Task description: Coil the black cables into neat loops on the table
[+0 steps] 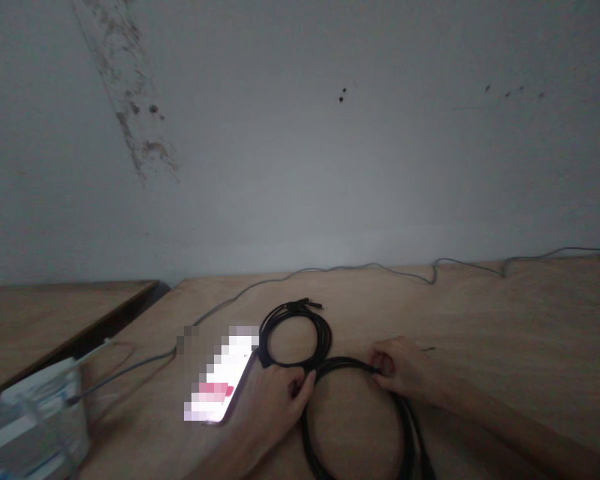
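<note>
Head view: two cable coils (324, 333), one phone (235, 370) (lit); right hand (397, 367) pinching nearer coil (407, 433), left hand (277, 400) against it, grip unclear.

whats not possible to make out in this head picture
Head view, all of these:
Near black cable coil: lower part cut off by the bottom edge.
Far black cable coil: type of cable ends, too small and dark.
Smartphone screen: content, covered by pixel blocks and glare.
Left hand: some fingertips, hidden behind the hand itself.
White box-like item: blurred, cut off by the left edge.
</note>
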`<state>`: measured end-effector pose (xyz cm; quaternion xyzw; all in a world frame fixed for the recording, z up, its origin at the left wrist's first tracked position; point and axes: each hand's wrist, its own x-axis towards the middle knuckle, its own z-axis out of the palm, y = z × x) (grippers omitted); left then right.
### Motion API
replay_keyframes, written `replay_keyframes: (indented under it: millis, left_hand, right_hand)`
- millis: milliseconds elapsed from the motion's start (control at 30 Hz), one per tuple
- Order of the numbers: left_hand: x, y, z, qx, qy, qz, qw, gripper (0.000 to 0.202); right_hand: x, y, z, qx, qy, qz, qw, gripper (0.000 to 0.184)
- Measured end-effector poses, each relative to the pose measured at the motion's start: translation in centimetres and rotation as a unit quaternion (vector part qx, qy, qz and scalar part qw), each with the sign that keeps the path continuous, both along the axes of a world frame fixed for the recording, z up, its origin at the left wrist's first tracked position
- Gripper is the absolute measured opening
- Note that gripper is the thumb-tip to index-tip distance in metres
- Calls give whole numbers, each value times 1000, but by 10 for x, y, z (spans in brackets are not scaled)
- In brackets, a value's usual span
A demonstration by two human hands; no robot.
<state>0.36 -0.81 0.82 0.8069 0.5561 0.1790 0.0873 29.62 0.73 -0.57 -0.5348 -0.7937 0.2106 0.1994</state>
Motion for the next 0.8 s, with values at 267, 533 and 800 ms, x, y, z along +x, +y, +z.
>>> replay_keyframes:
  millis: [267, 533, 800]
  left_hand:
    - [1, -3, 5, -18, -3, 5, 1000, 23]
    - [0, -3, 3, -16, -9, 1, 1000, 22]
    - [-1, -5, 8, -26, -9, 7, 1000, 25]
  right_hand:
    - [4, -18, 10, 54, -80, -28, 995, 31]
    - [-4, -19, 9, 13, -93, 4, 996, 15]
    - [-23, -12, 15, 53, -80, 27, 995, 18]
